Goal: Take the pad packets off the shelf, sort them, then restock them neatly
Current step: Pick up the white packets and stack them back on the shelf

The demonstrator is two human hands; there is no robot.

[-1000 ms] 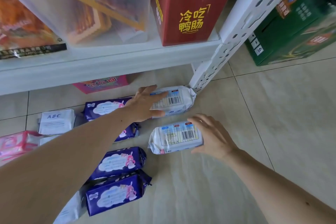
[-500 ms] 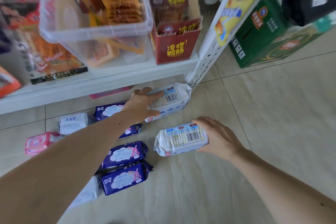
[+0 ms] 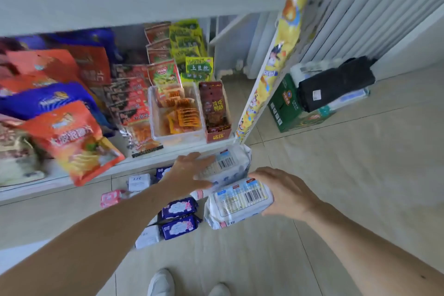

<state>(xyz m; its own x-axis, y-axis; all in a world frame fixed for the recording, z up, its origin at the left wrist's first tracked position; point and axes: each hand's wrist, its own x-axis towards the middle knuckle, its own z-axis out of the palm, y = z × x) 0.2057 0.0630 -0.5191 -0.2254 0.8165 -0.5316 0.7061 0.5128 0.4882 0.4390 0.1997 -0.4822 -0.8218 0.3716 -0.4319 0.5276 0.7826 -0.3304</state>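
— Where does your camera sit?

— On my head, the only view, wide-angled. It looks forward and steeply down past both my forearms.

— What does it take in?

— The shelf (image 3: 134, 166) edge close ahead, the tiled floor (image 3: 336, 175) below, my shoes (image 3: 161, 283) at the bottom edge. Straight lines bow toward the corners.

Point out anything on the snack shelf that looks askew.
The orange chip bag at the shelf's front edge leans forward, its bottom corner hanging past the lip above the floor. The other snacks sit within the shelf.

red box (image 3: 217, 113) — "冷吃鸭肠", green packet (image 3: 199, 66) — "土豆丝"
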